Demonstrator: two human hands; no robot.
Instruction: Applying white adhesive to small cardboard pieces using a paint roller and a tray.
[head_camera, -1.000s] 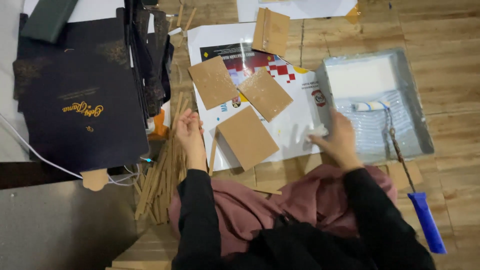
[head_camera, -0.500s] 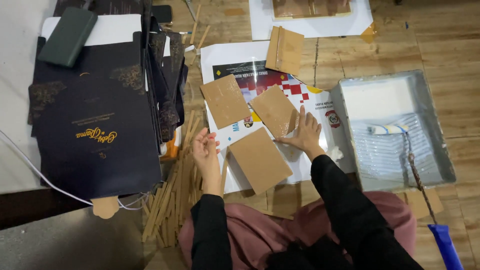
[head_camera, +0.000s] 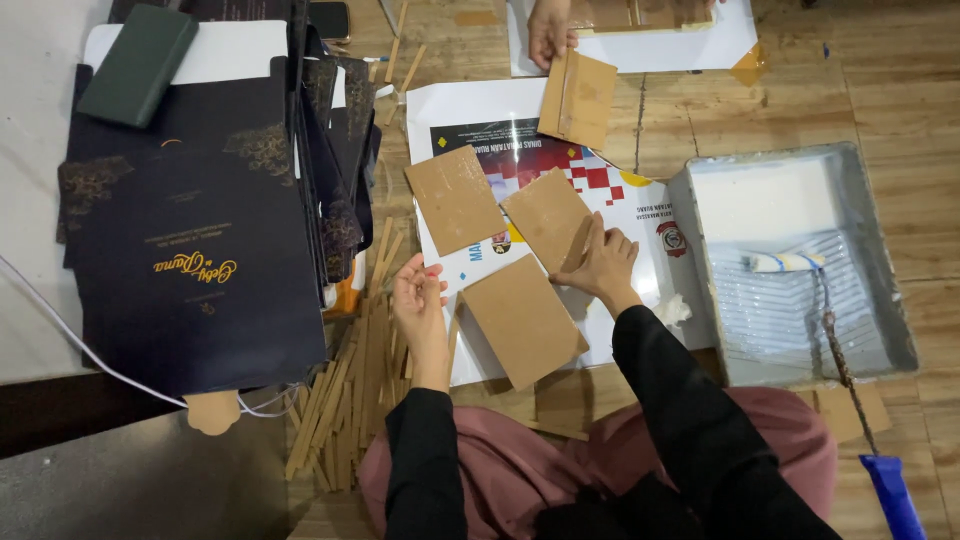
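Observation:
Three brown boards lie on a printed poster (head_camera: 640, 210) on the wooden floor: one at the upper left (head_camera: 455, 198), one in the middle (head_camera: 545, 215) and one nearest me (head_camera: 522, 320). My right hand (head_camera: 602, 265) lies on the lower right edge of the middle board, fingers curled over it. My left hand (head_camera: 418, 298) hovers at the poster's left edge, fingers loosely curled, between a pile of thin wooden strips (head_camera: 350, 390) and the nearest board. A single thin strip (head_camera: 452, 340) runs down beside that hand; whether the hand holds it is unclear.
A grey paint tray (head_camera: 870, 230) with a small roller (head_camera: 787, 262) and its blue handle (head_camera: 890, 495) is on the right. Dark blue printed sheets (head_camera: 190, 250) and a green box (head_camera: 140, 62) are stacked at left. Another person's hand (head_camera: 550, 30) holds a fourth board (head_camera: 578, 98) at the top.
My right hand left the paint tray and moved left onto the middle board. My left hand shifted a little toward the poster's edge. The view tilted up, bringing in the other person's hand.

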